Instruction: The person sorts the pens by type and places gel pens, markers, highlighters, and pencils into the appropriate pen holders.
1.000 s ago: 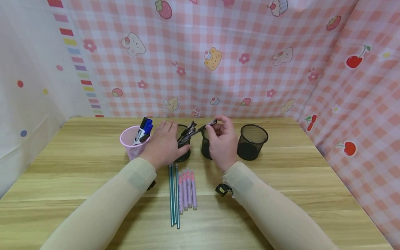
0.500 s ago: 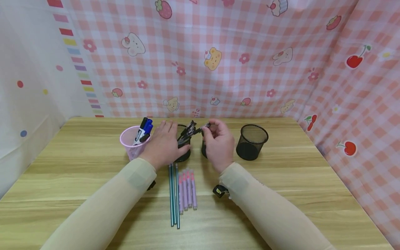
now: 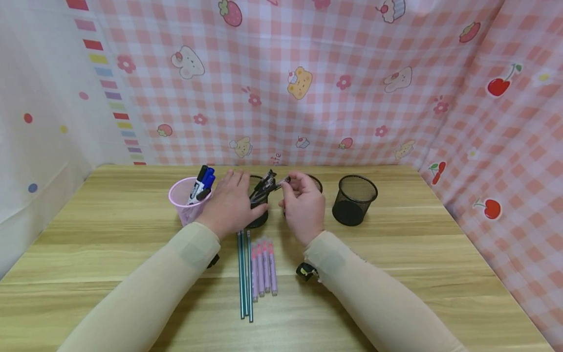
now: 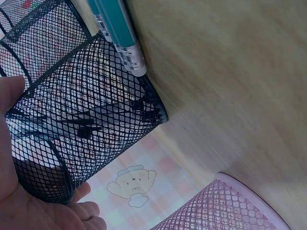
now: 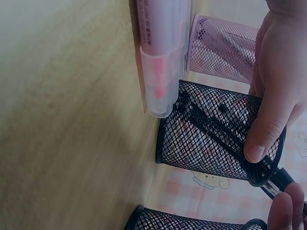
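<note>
My left hand (image 3: 230,203) holds a black mesh pen cup (image 4: 96,91) by its rim, thumb on the near side and fingers round the other. Several black pens (image 3: 263,186) lean to the right inside it. Between thumb and fingertips, my right hand (image 3: 306,208) pinches the upper end of a pen (image 3: 281,183) that slants over the cup's right rim. Its lower part is lost among the other pens. In the right wrist view the left thumb lies against the mesh, and the right fingertips (image 5: 283,213) show at the lower right edge.
A pink mesh cup (image 3: 180,198) with blue and black markers (image 3: 200,183) stands at left. Behind my right hand is another black mesh cup (image 3: 317,182), with a further one (image 3: 352,212) to its right. Teal pencils (image 3: 245,278) and purple highlighters (image 3: 265,269) lie in front.
My right hand has moved left and slightly down with the pen, which now sits closer to the cup. The cup behind that hand shows more. My left hand has stayed put.
</note>
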`<state>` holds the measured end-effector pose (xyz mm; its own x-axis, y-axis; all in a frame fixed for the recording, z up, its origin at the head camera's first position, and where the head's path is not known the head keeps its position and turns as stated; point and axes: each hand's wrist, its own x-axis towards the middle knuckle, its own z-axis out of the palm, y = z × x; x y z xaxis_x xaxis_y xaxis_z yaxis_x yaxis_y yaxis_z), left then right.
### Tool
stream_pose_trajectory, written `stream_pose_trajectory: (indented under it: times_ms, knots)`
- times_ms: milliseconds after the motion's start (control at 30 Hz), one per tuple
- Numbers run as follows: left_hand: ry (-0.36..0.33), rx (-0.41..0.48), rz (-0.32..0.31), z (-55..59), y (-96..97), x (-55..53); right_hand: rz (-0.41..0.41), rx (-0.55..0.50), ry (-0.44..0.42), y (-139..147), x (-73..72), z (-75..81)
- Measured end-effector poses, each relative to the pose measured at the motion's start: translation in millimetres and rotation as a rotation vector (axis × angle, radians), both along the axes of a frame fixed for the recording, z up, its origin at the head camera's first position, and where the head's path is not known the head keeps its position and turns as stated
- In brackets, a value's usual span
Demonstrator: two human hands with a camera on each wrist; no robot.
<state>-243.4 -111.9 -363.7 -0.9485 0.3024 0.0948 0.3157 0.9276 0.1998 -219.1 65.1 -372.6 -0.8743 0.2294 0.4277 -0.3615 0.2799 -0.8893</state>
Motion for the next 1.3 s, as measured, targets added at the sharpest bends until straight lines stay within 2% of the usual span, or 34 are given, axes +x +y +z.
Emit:
stream_pose_trajectory:
  times_ms: [833,1067,1300]
  knots:
    - [0.025,-0.016,-0.016,0.3,-0.7,0.4,0.003,0.062,-0.049,-9.5,-0.6,-2.0]
    - [0.008,-0.020,-0.011,1.7,-0.1,1.1,0.014,0.059,-0.052,-11.8,-1.0,0.1]
    - [0.026,-0.002,-0.009,0.9,0.3,1.0,0.013,0.075,-0.111,-14.7,-0.2,0.2]
